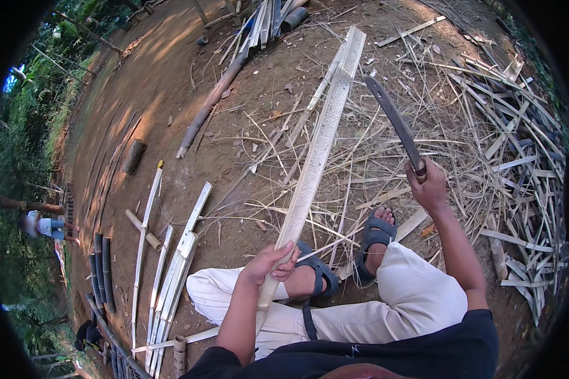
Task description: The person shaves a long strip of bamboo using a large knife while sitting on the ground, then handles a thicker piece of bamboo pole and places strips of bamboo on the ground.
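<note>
Left hand (270, 263) grips the near end of a long split bamboo slat (316, 151) slanting away over dirt ground (158, 82). Right hand (428, 187) clutches a raised machete (395, 123) beside it.

Pale rough split bamboo slat (316, 158), dull dark metal blade (392, 117), handle (419, 169) probably wood, matt bare earth (152, 82)

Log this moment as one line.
left hand: grips split bamboo slat | right hand: holds machete raised | seated on dirt ground
</note>
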Motion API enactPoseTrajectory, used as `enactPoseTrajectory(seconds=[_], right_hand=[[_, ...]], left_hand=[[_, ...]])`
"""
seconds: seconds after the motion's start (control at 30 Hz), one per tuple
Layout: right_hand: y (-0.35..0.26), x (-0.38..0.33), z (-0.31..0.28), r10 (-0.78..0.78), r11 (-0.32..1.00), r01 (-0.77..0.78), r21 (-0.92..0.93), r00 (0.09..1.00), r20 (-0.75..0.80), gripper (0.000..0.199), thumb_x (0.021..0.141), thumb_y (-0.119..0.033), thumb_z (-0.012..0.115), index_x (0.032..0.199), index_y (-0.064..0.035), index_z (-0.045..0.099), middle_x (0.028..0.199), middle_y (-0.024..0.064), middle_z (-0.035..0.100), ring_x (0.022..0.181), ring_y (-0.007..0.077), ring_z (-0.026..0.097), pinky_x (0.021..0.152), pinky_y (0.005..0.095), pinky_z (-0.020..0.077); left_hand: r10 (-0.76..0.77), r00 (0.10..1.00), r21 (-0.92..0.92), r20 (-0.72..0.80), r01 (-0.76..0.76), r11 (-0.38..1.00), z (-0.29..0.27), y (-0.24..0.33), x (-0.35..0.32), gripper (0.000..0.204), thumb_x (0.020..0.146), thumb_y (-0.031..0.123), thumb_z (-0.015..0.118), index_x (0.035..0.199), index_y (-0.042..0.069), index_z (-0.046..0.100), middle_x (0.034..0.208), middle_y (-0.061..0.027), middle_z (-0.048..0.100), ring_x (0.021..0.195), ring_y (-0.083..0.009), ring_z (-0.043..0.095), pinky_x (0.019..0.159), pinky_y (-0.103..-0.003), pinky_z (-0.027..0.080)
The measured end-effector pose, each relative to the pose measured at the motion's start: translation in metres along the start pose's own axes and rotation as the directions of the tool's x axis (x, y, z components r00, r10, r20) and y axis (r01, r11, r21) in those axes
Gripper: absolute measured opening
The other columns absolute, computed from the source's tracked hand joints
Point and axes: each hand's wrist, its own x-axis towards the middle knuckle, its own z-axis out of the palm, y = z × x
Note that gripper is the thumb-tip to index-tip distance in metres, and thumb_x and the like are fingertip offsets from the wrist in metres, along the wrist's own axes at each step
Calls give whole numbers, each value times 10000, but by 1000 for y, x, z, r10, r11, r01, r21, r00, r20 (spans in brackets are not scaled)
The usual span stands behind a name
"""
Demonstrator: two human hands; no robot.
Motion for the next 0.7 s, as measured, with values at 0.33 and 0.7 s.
enactPoseTrajectory(seconds=[0.33, 0.7], right_hand=[[-81, 50, 26, -559, 759, 616, -211, 782, 275, 333, 708, -240, 772, 910, -63, 575, 779, 119, 658, 755, 308, 695, 666, 410, 561], [-71, 95, 17, -507, 730, 569, -379, 823, 257, 318, 728, -263, 758, 930, -66, 610, 801, 114, 681, 785, 311, 704, 703, 413, 567]], left_hand=[[48, 975, 300, -215, 19, 954, 31, -2, -2, 404, 1076, 362, 463, 1333, 51, 478, 642, 56, 315, 463, -36, 259, 414, -209, 237], [16, 1000, 163, -14, -14, 987, 12, 2, 6, 270, 1080, 353, 449, 975, 110, 497, 602, 55, 288, 421, -38, 250, 400, -210, 218]])
